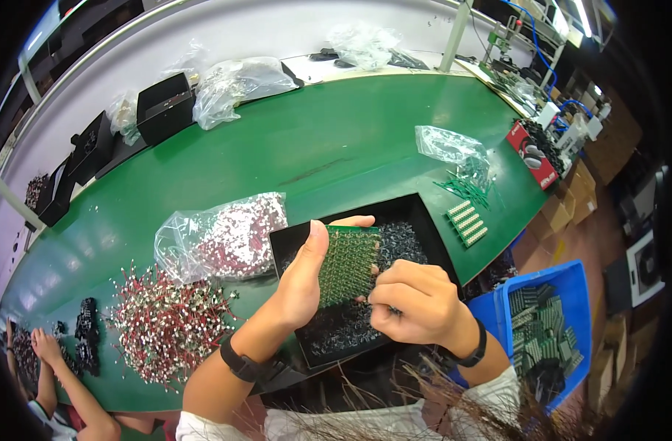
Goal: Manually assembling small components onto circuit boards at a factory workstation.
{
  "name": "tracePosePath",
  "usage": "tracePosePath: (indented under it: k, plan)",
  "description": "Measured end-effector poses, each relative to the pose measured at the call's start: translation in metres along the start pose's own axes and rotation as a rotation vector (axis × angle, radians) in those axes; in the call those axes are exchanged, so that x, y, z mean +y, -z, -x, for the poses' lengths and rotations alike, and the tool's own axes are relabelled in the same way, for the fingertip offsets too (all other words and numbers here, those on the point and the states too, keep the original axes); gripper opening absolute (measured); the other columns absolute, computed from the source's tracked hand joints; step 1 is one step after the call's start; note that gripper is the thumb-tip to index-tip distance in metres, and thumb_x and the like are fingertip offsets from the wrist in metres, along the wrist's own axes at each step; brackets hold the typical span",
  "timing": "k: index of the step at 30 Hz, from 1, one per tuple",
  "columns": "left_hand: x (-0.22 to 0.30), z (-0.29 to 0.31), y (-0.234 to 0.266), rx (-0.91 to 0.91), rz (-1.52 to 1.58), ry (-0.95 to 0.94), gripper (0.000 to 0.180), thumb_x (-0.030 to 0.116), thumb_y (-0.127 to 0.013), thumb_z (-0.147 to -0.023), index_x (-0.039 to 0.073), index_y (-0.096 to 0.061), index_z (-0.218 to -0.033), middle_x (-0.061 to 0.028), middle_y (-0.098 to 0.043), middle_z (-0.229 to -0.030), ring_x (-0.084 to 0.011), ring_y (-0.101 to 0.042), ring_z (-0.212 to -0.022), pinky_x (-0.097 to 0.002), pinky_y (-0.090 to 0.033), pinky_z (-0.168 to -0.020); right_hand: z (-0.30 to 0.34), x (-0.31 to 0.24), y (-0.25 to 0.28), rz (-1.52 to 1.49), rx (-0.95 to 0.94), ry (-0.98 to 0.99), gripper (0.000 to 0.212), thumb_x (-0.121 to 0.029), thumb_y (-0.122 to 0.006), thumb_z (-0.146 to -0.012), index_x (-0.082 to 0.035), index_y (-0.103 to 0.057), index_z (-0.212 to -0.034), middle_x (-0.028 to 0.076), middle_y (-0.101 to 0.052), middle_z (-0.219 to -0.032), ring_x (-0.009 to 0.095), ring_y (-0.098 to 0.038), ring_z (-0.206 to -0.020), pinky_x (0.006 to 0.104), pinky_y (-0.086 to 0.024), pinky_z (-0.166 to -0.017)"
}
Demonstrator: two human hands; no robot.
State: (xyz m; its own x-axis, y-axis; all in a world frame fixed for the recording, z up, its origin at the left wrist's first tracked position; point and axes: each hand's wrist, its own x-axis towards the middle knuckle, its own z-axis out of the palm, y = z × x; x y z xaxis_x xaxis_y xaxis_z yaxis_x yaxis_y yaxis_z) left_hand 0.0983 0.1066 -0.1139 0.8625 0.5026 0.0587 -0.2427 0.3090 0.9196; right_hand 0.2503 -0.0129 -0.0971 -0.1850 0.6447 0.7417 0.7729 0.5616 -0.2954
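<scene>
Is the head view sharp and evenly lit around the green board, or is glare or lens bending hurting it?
Head view: the green circuit board and both hands, left hand and right hand, look sharp; overhead light glares on the green table and clear bags; table edges bow strongly; corners are black.

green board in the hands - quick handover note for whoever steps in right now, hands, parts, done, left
Left hand: grips the green circuit board by its left edge, above the black tray.
Right hand: fingertips pinched at the board's lower right edge; whether they hold a part is hidden.
Parts: small dark components in the tray; loose red-and-white parts lie left on the green table, more in a clear bag.
Done: board looks largely populated.
Left: probably the lower right corner.
</scene>
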Motion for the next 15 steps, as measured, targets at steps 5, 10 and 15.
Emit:
tracePosePath:
  k: [5, 10, 15]
  plan:
    - [-0.001, 0.001, 0.000, 0.004, 0.036, 0.001, 0.084, 0.067, -0.017, -0.105, 0.001, -0.047, -0.146, -0.0148, -0.064, -0.127, -0.0231, -0.063, -0.114, -0.0395, -0.050, -0.103, -0.001, -0.001, -0.006, 0.028, -0.047, 0.000, 0.026, 0.005, -0.078, -0.065, -0.004, -0.070, -0.088, 0.006, -0.064, -0.081, 0.022, -0.063, -0.062, 0.0327, -0.052, -0.052]
    - [-0.001, 0.001, 0.003, -0.011, -0.029, -0.005, 0.082, 0.066, -0.018, -0.105, 0.001, -0.048, -0.146, -0.0143, -0.064, -0.127, -0.0222, -0.063, -0.114, -0.0388, -0.050, -0.102, 0.000, -0.005, -0.018, 0.093, -0.071, 0.037, 0.026, 0.002, -0.077, -0.067, -0.004, -0.068, -0.091, 0.006, -0.063, -0.084, 0.021, -0.063, -0.064, 0.0325, -0.052, -0.054]
    - [-0.002, 0.001, 0.002, -0.043, -0.023, -0.042, 0.073, 0.058, -0.020, -0.109, 0.002, -0.050, -0.145, -0.0064, -0.065, -0.117, -0.0134, -0.061, -0.107, -0.0313, -0.049, -0.097, 0.001, -0.004, -0.020, 0.092, -0.073, 0.052, 0.027, 0.004, -0.075, -0.064, -0.003, -0.067, -0.088, 0.006, -0.062, -0.083, 0.022, -0.062, -0.063, 0.0323, -0.051, -0.051]
